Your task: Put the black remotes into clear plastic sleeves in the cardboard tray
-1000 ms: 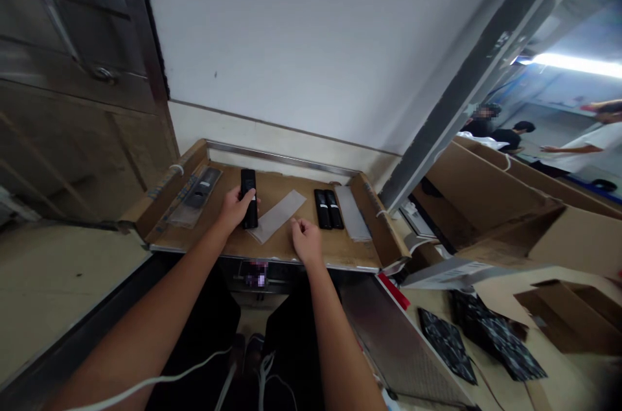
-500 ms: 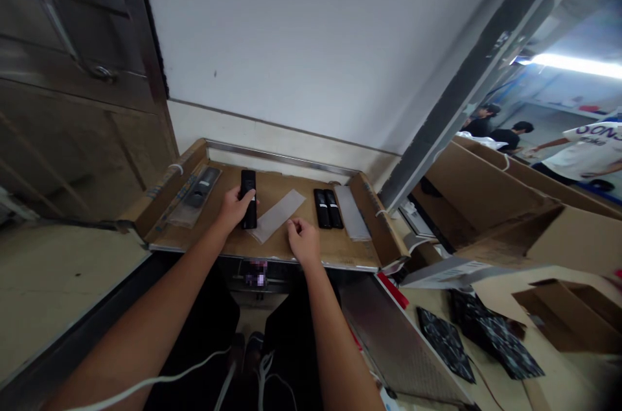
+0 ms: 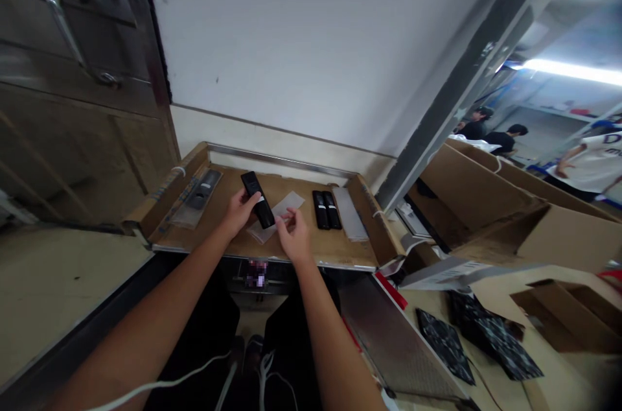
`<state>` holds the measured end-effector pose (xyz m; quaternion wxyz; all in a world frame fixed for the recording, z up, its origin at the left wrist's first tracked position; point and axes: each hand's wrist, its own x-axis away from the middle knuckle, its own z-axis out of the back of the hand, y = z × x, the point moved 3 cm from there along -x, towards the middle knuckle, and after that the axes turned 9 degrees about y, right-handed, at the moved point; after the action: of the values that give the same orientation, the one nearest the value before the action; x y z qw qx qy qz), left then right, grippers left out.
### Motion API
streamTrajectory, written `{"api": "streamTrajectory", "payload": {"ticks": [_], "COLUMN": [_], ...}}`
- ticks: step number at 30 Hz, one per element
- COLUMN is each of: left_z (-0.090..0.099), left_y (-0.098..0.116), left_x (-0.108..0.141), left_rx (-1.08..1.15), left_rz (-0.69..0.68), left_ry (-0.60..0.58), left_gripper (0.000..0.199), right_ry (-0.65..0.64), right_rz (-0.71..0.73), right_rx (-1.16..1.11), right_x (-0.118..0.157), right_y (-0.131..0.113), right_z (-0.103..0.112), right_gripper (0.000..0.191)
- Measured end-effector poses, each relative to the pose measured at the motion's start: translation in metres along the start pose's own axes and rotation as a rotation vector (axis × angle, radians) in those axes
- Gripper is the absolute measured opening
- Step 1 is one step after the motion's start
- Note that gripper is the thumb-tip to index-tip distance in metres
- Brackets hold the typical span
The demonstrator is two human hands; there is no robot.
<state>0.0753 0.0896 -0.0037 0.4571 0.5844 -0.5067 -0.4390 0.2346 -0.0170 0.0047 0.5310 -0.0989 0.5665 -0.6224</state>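
Observation:
My left hand is closed around a black remote control with a small white label, its thumb lying across the label. The remote is tilted, its lower end close to the thumb of my right hand. That hand is over a clear plastic sleeve lying flat on the cardboard, its thumb and fingers apart. Whether its fingertips touch the sleeve I cannot tell. Two more black remotes lie side by side on the right, beside a stack of clear sleeves. At the left lies a bagged remote.
A cardboard-lined tray with raised sides holds these things against a white wall. A large open carton stands at the right, with dark patterned bags below it. A metal door is on the left. Other people sit and stand far right.
The remote in my left hand has tilted, its lower end swinging right. My right hand has moved up and left over the sleeve, and its curled fingers have opened.

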Motion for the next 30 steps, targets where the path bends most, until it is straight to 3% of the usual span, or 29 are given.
{"api": "streamTrajectory", "payload": {"ticks": [3,5,8,11,14,19,21,23,26,30], "left_z": [0.001,0.003,0.005,0.005,0.004,0.0,-0.002,-0.002,-0.003,-0.011], "left_y": [0.003,0.004,0.003,0.004,0.006,0.004,0.0,-0.006,-0.009,-0.003], "left_x": [0.0,0.0,0.0,0.001,0.004,0.002,-0.001,-0.003,-0.002,0.014], "left_rx": [-0.009,-0.026,-0.021,0.042,0.103,0.08,0.064,0.038,-0.091,-0.45], "left_rz": [-0.005,0.004,0.035,0.082,0.127,0.074,0.059,0.042,-0.088,-0.5], "left_ry": [-0.006,-0.016,-0.041,-0.085,-0.11,-0.13,-0.15,-0.157,-0.179,-0.381], "left_gripper": [0.052,0.05,0.047,0.047,0.049,0.035,0.031,0.03,0.028,0.021], "right_ry": [-0.016,-0.077,-0.188,-0.215,-0.138,0.043,0.075,0.057,0.008,-0.004], "right_rz": [0.216,0.266,0.186,0.101,0.03,-0.018,-0.012,0.03,0.081,0.059], "right_rx": [0.259,0.413,0.531,0.522,0.513,0.691,0.774,0.849,0.985,1.126], "right_x": [0.003,0.002,-0.002,-0.006,-0.014,-0.031,-0.035,-0.037,-0.039,-0.043], "right_y": [-0.028,-0.044,-0.057,-0.057,-0.043,-0.007,0.003,0.01,0.017,0.024], "right_z": [-0.014,-0.027,-0.042,-0.042,-0.018,0.047,0.059,0.057,0.036,0.013], "right_gripper": [0.063,0.067,0.06,0.056,0.054,0.056,0.056,0.056,0.057,0.051]}}
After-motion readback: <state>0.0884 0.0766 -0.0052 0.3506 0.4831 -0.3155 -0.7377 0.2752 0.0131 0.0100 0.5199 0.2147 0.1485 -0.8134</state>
